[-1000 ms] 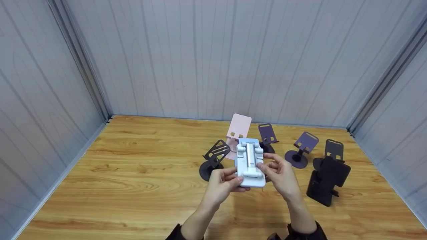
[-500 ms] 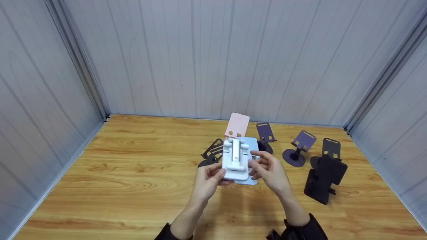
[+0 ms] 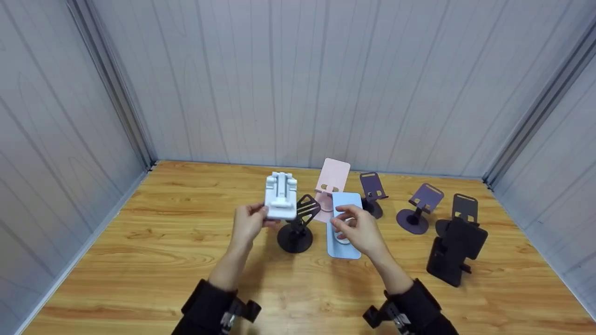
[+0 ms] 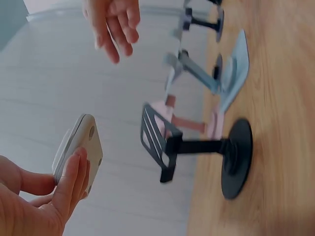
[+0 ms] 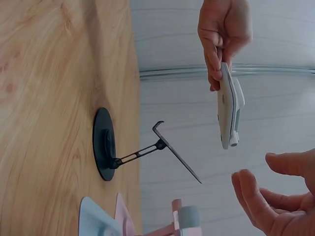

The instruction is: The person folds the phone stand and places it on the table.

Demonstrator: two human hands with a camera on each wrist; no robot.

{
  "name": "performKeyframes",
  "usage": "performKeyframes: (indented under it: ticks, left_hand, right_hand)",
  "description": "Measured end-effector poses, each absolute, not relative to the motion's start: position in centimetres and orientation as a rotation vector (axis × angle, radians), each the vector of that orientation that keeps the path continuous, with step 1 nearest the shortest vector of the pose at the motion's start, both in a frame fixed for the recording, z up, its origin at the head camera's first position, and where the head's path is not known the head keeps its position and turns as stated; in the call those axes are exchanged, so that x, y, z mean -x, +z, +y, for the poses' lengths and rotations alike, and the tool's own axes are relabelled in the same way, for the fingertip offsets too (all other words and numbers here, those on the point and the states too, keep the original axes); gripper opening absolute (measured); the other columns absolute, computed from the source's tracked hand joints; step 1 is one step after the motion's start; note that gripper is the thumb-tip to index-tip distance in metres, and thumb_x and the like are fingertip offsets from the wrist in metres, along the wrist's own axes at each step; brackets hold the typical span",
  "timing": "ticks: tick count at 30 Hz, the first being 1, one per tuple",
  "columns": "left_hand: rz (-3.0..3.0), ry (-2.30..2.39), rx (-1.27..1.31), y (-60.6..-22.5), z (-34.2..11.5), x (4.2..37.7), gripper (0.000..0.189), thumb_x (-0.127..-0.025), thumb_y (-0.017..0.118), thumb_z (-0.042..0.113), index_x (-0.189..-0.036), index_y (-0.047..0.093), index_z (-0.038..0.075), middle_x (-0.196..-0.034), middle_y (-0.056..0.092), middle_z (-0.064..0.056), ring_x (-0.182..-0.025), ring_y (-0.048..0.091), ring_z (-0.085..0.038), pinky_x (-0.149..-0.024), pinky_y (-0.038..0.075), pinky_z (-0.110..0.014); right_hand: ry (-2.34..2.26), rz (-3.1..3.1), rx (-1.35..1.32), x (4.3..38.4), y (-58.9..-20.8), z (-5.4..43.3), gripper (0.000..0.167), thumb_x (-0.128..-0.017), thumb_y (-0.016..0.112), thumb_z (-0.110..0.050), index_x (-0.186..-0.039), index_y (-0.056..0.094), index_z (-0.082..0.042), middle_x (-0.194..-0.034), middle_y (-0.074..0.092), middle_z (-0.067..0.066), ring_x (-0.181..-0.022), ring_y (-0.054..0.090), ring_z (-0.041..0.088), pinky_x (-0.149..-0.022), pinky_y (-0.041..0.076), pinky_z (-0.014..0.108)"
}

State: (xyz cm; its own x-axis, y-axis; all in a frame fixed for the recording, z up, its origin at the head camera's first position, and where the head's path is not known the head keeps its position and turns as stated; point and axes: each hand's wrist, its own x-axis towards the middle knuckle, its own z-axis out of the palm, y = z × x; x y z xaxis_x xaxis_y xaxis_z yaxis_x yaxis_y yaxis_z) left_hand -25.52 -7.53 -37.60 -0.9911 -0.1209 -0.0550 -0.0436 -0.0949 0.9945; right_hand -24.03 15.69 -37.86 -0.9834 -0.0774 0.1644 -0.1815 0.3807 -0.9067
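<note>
My left hand (image 3: 247,225) grips a folded white phone stand (image 3: 281,197) by its lower edge, thumb on the near face and fingers behind. It is held up off the table, left of a black slotted phone stand (image 3: 295,241). The left wrist view shows round pads on the white stand's underside (image 4: 93,147). My right hand (image 3: 362,231) is raised with fingers loosely bent and nothing between them. From the head view it overlaps a light blue phone stand (image 3: 345,251), hiding part of it. The right wrist view shows the right hand's (image 5: 280,196) thumb and fingers apart.
Behind the blue stand is a pink phone stand (image 3: 334,174). Purple stands (image 3: 371,186) (image 3: 427,197) and a dark grey one (image 3: 465,208) are farther right. A black stand (image 3: 458,251) is nearer me on the right. Pale panels (image 3: 298,83) wall the wooden table (image 3: 186,260).
My left hand has carried the white phone stand left and away from my right hand. My right hand has let go of it and now hovers over the light blue stand.
</note>
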Motion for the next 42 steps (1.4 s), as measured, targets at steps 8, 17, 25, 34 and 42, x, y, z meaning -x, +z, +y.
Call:
performKeyframes:
  ticks: [8,17,25,34,42]
  left_hand:
    - [-2.112,-2.228,-0.396,-39.1,-8.5,30.2,0.036,-0.095,0.042,-0.008,-0.126,0.047,-0.025,-0.117,0.058,-0.043,-0.055,0.061,-0.01,-0.056,0.058,-0.016]
    - [-2.19,-2.154,-0.537,-40.9,-8.2,33.0,0.039,-0.09,0.043,-0.006,-0.126,0.052,-0.02,-0.119,0.061,-0.035,-0.065,0.067,-0.017,-0.061,0.061,-0.022]
    - [-2.191,-2.16,-0.548,-43.2,-8.0,33.6,0.039,-0.083,0.041,-0.013,-0.118,0.054,-0.024,-0.11,0.064,-0.036,-0.055,0.062,-0.012,-0.064,0.063,-0.029]
    - [-2.131,-2.218,-0.599,-45.0,-7.6,33.6,0.035,-0.083,0.041,-0.016,-0.114,0.055,-0.023,-0.084,0.064,-0.019,-0.057,0.061,-0.016,-0.062,0.063,-0.031]
    - [-2.155,-2.236,-0.63,-46.1,-7.7,33.6,0.039,-0.083,0.036,-0.017,-0.119,0.05,-0.025,-0.103,0.064,-0.033,-0.061,0.068,-0.023,-0.055,0.061,-0.027]
  right_hand:
    - [1.741,-2.597,-0.12,26.0,-39.6,12.9,0.049,-0.091,0.063,-0.001,-0.132,0.043,0.018,-0.117,0.061,0.033,-0.095,0.068,0.04,-0.073,0.063,0.04]
    - [1.971,-2.525,-0.063,27.2,-41.5,10.1,0.06,-0.092,0.06,-0.003,-0.14,0.029,0.016,-0.121,0.057,0.039,-0.104,0.066,0.042,-0.079,0.063,0.037]
    - [2.231,-2.262,0.057,28.2,-42.5,9.1,0.031,-0.096,0.054,0.004,-0.123,0.047,0.017,-0.116,0.061,0.039,-0.074,0.065,0.014,-0.067,0.062,0.024]
    - [2.134,-2.195,0.047,27.7,-43.1,9.1,0.017,-0.096,0.052,0.007,-0.108,0.052,0.018,-0.09,0.068,0.026,-0.066,0.063,0.008,-0.059,0.059,0.019]
    - [2.012,-2.273,0.003,26.7,-43.0,9.4,0.016,-0.096,0.052,0.005,-0.104,0.056,0.019,-0.084,0.07,0.025,-0.06,0.062,0.006,-0.057,0.059,0.021]
